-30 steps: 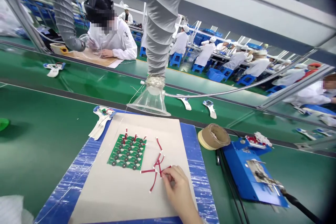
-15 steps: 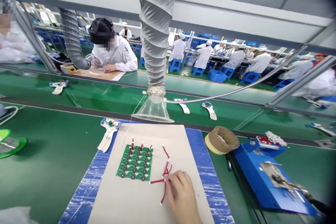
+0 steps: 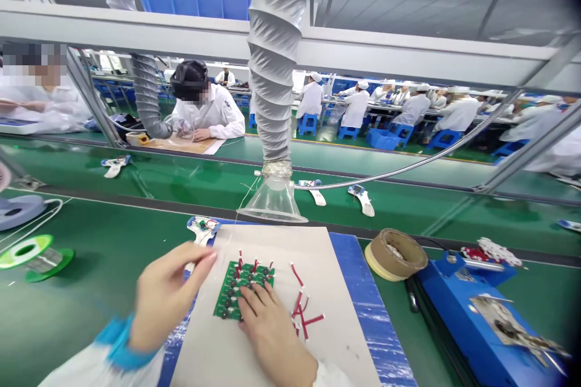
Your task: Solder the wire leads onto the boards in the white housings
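Observation:
My left hand [image 3: 170, 293] is raised left of the green circuit board panel [image 3: 221, 302], its thumb and forefinger pinched together. Whatever sits between those fingertips is too small to make out; a thin pale strand runs near them. Over the lower right of the panel lies my right hand [image 3: 275, 329], palm down with fingers stretched out and touching the board. Black round parts dot the panel, and several short red wires [image 3: 255, 266] with white ends stand up along its far edge. Loose red wires [image 3: 313, 319] lie on the beige board [image 3: 336, 338], right of my right hand.
A clear fume hood [image 3: 272, 199] hangs beyond the panel. At right are a tape roll [image 3: 393, 254] and a blue metal device [image 3: 472, 308]. A solder spool [image 3: 40, 260] stands left. A white handheld casing [image 3: 203, 231] lies behind my left hand. Co-workers sit across the bench.
My right hand has moved left from the loose red wires onto the circuit board panel. My left hand has come into view, pinched. The view has tilted up and shifted left.

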Action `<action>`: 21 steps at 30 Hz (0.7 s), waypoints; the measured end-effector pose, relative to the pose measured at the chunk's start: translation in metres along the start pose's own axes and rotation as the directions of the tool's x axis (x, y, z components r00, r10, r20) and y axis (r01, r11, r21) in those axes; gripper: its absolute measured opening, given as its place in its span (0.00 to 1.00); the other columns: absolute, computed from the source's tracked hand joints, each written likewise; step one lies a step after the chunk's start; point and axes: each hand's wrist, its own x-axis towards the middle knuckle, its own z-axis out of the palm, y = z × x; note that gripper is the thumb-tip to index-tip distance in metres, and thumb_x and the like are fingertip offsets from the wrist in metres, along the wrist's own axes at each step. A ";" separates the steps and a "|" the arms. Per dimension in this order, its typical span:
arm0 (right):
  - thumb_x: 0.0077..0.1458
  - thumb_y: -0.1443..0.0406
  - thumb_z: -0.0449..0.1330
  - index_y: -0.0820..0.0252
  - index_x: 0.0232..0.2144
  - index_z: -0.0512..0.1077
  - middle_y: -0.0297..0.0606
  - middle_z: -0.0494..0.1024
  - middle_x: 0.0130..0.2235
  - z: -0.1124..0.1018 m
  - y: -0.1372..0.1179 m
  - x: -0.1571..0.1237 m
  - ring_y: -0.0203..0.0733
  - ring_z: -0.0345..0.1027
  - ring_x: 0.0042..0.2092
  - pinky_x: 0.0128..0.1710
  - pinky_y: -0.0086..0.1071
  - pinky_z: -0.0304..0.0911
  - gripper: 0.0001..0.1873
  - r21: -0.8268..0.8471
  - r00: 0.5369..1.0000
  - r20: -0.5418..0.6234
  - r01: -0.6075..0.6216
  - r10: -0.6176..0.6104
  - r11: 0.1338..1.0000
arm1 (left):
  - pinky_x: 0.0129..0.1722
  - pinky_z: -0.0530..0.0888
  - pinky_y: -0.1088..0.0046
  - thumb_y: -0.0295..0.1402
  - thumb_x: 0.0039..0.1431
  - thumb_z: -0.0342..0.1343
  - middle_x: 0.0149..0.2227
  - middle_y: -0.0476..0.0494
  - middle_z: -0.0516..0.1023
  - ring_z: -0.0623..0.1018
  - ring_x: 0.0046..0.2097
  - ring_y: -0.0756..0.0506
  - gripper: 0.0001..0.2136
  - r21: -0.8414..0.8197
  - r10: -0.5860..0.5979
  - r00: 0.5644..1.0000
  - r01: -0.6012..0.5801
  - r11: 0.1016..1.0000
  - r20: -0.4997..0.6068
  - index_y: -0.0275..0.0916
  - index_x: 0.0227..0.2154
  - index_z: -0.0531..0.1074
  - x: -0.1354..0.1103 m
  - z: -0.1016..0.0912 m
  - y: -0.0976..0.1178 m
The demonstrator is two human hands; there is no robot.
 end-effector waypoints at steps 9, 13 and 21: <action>0.53 0.75 0.51 0.60 0.54 0.70 0.41 0.72 0.58 -0.052 0.050 -0.035 0.50 0.66 0.58 0.59 0.49 0.64 0.26 -0.013 0.994 0.102 -0.042 0.043 0.999 | 0.41 0.77 0.66 0.37 0.59 0.47 0.44 0.38 0.78 0.79 0.37 0.44 0.21 0.291 0.010 0.995 -0.037 0.956 0.097 0.35 0.53 0.67 0.063 0.048 -0.079; 0.46 0.76 0.51 0.64 0.53 0.71 0.43 0.70 0.59 -0.070 0.085 -0.053 0.54 0.65 0.59 0.58 0.51 0.65 0.30 -0.119 0.983 0.158 -0.079 0.098 0.990 | 0.61 0.64 0.52 0.36 0.60 0.43 0.57 0.31 0.71 0.69 0.58 0.34 0.21 0.439 0.056 0.992 -0.101 0.893 0.116 0.32 0.52 0.70 0.087 0.040 -0.105; 0.45 0.75 0.50 0.59 0.42 0.75 0.43 0.76 0.52 -0.074 0.111 -0.061 0.51 0.69 0.55 0.52 0.50 0.71 0.24 -0.108 0.989 -0.024 -0.150 0.148 0.983 | 0.61 0.65 0.58 0.32 0.55 0.48 0.55 0.37 0.75 0.71 0.60 0.37 0.20 0.493 -0.052 0.949 -0.114 0.863 0.310 0.37 0.51 0.73 0.115 0.021 -0.127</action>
